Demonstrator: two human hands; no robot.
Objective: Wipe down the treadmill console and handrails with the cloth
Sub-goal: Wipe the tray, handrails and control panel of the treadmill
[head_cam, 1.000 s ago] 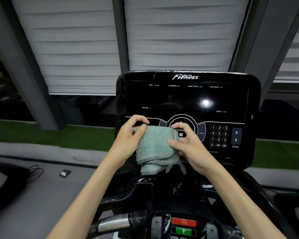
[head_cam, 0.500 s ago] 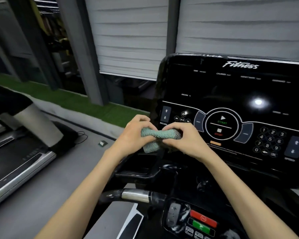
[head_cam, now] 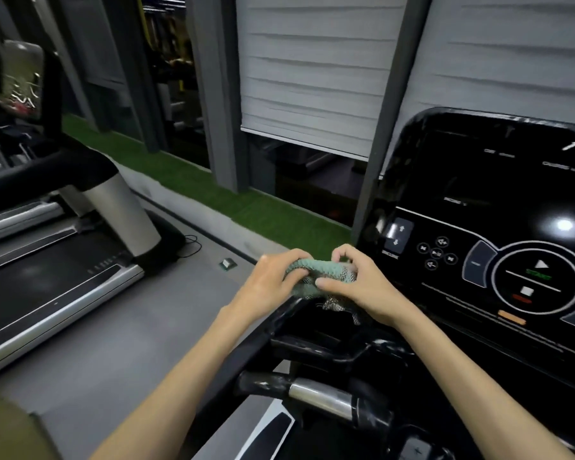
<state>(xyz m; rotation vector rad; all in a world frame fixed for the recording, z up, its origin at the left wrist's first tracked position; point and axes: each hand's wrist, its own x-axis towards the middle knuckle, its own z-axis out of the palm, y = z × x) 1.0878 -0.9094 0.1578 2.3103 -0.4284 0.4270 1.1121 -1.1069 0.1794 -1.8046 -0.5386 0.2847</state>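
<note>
Now L-hand [head_cam: 269, 281] grips cloth [head_cam: 326, 271]; R-hand [head_cam: 364, 288] too

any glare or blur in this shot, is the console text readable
Head view: a lamp reflection glares white on the glossy console; its small labels are smeared and mostly unreadable; the wide lens makes the grey pillars lean; the cloth looks fairly sharp.

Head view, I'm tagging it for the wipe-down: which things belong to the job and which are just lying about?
Job: green cloth, gripped by left hand and right hand; treadmill console; handrail.
Lying about: neighbouring treadmill; small box on the floor; black cable.
</note>
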